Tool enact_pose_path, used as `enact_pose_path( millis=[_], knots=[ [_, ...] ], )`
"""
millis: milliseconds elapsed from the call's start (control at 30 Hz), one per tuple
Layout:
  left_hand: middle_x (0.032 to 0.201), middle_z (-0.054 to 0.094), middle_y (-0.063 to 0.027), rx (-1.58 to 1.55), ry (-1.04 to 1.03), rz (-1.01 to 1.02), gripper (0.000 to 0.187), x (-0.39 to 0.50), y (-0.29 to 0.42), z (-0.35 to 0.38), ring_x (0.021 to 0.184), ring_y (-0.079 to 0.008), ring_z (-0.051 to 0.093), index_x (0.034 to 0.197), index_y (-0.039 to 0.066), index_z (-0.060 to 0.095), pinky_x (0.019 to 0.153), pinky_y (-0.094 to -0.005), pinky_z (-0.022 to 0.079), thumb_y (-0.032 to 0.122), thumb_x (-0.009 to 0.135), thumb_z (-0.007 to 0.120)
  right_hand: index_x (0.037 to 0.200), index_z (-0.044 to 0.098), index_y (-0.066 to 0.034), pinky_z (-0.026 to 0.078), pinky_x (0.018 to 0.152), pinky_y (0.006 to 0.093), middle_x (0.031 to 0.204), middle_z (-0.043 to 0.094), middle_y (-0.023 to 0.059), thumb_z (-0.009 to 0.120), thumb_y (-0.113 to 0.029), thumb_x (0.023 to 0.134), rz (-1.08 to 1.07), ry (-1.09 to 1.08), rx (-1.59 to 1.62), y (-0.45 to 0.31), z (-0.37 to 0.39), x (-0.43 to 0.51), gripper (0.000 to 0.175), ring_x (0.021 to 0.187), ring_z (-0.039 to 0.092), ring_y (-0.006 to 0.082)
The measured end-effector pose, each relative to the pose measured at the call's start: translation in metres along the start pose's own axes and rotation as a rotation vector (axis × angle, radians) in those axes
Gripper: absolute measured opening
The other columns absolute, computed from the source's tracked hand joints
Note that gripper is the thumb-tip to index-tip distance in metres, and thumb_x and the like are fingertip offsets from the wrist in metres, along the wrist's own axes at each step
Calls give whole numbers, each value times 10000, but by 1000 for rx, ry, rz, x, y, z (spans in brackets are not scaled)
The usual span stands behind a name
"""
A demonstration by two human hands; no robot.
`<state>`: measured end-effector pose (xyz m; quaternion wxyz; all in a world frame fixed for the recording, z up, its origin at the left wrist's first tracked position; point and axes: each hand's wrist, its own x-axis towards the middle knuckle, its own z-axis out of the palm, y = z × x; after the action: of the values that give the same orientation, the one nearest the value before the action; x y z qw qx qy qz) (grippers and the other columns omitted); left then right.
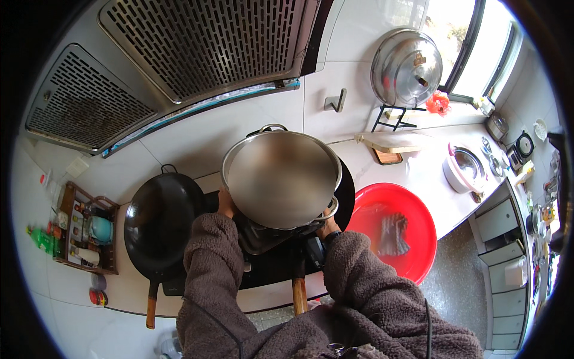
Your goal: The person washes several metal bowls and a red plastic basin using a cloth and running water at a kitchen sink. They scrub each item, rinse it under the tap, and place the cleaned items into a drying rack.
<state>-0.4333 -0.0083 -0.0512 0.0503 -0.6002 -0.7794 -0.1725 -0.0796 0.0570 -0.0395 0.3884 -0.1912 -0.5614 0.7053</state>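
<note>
A large round stainless-steel pot (282, 179) stands over the black stove in front of me; its inside looks blurred, so its contents cannot be made out. My left hand (227, 204) holds the pot's left side, the fingers hidden below the rim. At the lower right, my right hand (328, 224) grips under the pot beside its metal loop handle (331, 209), partly covered by that handle. Another loop handle (272, 127) sticks up at the far rim. Under the pot is a black stove (264, 269), and a wooden handle (299, 294) juts out towards me.
A black wok (163, 224) sits left, near a wooden condiment rack (85, 229). On the right is a red basin (421, 224) with water and a striped cloth (394, 234). A steel lid (406, 67) leans at the wall behind a cutting board (390, 141). The range hood (179, 96) hangs overhead.
</note>
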Motion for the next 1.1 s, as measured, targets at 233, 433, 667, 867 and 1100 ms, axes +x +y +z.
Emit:
enact_pose_path(
  millis=[233, 433, 667, 867, 1100],
  knots=[
    [1111, 584, -172, -33, -32, -73, 362, -6, 13, -16, 998, -423, 501, 1136, 59, 583, 828, -496, 423, 278, 847, 573, 1377, 365, -76, 351, 1048, 326, 1403, 439, 69, 335, -124, 1007, 469, 323, 570, -68, 36, 4, 374, 1269, 422, 197],
    [1126, 580, -179, -60, 1, -14, 384, -1, 24, -42, 1026, -414, 502, 1149, 51, 572, 849, -485, 419, 272, 835, 592, 1306, 455, -76, 422, 968, 302, 1261, 551, 108, 389, -196, 1003, 418, 350, 632, -78, 45, 7, 332, 1161, 514, 196],
    [1144, 576, -187, -87, 34, 57, 413, 1, 39, -79, 1058, -403, 503, 1164, 42, 560, 875, -473, 414, 266, 821, 616, 1228, 511, -11, 417, 979, 408, 1237, 567, 152, 445, -301, 964, 304, 325, 582, -65, 41, 13, 397, 1128, 532, 302],
    [1159, 573, -194, -110, 65, 120, 440, 5, 56, -110, 1085, -394, 504, 1177, 34, 550, 896, -462, 410, 261, 810, 635, 1203, 532, -52, 494, 872, 369, 1155, 610, 115, 516, -372, 932, 386, 458, 668, -101, 46, 5, 419, 1023, 592, 236],
    [1177, 569, -202, -134, 98, 199, 473, 8, 80, -147, 1118, -384, 505, 1192, 24, 538, 922, -449, 405, 254, 796, 658, 1236, 491, -25, 480, 905, 334, 1163, 594, 114, 499, -223, 950, 96, 257, 587, -123, 36, -11, 347, 1047, 579, 216]
  ],
)
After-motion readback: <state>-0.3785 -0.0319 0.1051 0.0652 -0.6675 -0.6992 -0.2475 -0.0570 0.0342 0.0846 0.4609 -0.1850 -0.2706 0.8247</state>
